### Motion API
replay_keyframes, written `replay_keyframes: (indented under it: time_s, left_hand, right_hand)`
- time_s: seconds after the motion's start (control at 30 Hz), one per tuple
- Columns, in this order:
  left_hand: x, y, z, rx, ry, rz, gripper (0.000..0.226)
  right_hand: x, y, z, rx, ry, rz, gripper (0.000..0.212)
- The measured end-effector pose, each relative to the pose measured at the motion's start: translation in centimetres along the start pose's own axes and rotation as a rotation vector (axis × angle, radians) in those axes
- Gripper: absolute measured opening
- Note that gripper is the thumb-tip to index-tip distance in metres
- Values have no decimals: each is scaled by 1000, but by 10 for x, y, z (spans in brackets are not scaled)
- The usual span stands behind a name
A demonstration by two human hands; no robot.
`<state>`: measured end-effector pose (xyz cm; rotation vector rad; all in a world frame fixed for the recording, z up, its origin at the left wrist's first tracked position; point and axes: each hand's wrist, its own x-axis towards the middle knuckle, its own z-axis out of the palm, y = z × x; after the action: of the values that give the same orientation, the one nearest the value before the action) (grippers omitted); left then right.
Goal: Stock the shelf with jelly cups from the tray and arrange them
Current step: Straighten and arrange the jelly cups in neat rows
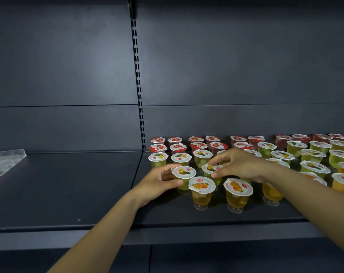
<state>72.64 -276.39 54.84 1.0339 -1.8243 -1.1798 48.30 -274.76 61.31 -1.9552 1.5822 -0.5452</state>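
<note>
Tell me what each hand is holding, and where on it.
Left hand grips a pineapple jelly cup by its side; right hand pinches another's lid rim.

Dim scene; soft glow on the back panel [92,75], glare on cup lids [201,185], wide-angle bending at edges.

Clear plastic bag [6,160] lies flat at far left, crumpled, with red print near its lower edge; print too blurred to read. Dark back panel [236,62] rises behind, crossed by one horizontal seam. Slotted upright strip [138,81] runs vertically down the panel, left of centre, with paired slots.
</note>
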Motion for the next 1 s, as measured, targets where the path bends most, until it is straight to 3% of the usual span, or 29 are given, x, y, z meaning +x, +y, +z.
replay_keyframes:
  time_s: [0.27,0.53,1.0]
  left_hand:
    - [-22,-8,-25,20,150,4,40]
    - [-24,-11,-26,-54,292,30,35]
    - [-23,-15,-32,-64,320,14,33]
  right_hand:
    - [8,-19,3,79,65,-80,36]
    - [29,-50,28,14,17,-113,46]
    - [37,-53,38,-83,-71,-48,51]
